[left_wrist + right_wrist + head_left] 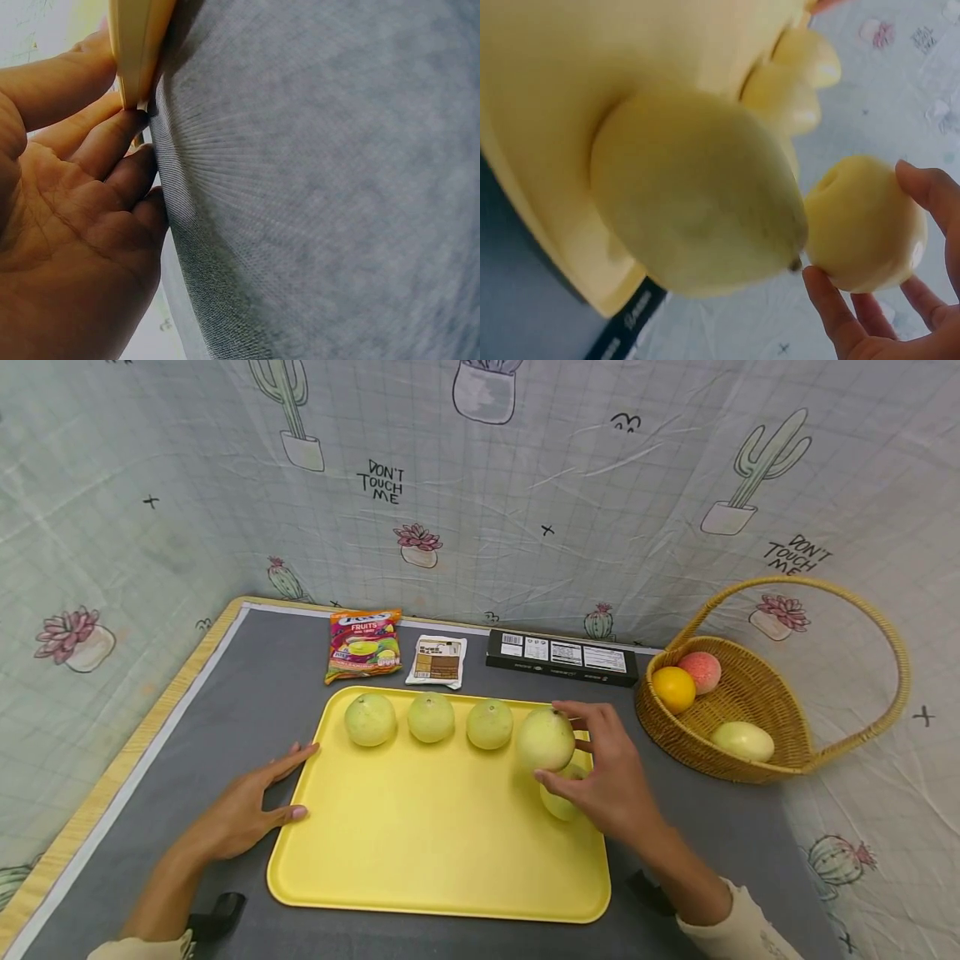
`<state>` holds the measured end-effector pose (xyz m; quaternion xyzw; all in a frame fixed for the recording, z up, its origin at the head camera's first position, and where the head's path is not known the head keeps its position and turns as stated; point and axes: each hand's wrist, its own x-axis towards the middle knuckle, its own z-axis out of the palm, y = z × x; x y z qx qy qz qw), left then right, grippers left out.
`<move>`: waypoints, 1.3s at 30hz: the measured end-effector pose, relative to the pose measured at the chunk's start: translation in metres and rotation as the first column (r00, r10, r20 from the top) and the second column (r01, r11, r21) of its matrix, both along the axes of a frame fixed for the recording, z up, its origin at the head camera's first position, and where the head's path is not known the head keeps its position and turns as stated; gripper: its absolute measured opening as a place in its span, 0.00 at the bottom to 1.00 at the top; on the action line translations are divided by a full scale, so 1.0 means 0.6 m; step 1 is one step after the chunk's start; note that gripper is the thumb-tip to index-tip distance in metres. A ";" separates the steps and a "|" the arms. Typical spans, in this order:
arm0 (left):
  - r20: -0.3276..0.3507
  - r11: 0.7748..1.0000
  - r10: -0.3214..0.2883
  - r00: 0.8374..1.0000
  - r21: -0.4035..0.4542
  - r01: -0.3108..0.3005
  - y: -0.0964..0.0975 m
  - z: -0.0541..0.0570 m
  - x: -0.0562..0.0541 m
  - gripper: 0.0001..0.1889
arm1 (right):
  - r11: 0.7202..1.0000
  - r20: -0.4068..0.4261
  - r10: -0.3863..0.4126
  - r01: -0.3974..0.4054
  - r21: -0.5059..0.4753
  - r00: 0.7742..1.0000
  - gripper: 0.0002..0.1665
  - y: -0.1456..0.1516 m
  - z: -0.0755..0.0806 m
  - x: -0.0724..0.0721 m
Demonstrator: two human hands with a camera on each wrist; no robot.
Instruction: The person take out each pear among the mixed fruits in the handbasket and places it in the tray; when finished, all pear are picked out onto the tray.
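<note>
My right hand (617,781) holds a round yellow-green fruit (543,740) between thumb and fingertips, over the right part of a yellow tray (420,843). In the right wrist view, this held fruit (866,225) appears raised beside a larger-looking fruit (697,195) that sits on the tray. That second fruit (558,802) is partly hidden behind my right hand in the head view. Three similar fruits (431,717) stand in a row along the tray's far side. My left hand (236,814) touches the tray's left rim (139,52) with extended fingers and thumb.
Behind the tray lie an orange-and-purple snack bag (363,646), a small white packet (437,661) and a long black box (561,657). At the right, a wicker basket (780,693) with a tall handle holds an orange (673,689), a peach (701,672) and a pale oval fruit (742,741).
</note>
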<state>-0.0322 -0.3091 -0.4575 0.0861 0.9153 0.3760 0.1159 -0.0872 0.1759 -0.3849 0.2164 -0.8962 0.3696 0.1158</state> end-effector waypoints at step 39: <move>0.006 1.000 0.004 1.000 -0.001 -0.004 0.000 -0.001 0.001 0.50 | 0.938 -0.057 0.074 -0.051 0.343 0.996 0.46 -0.083 -0.078 0.013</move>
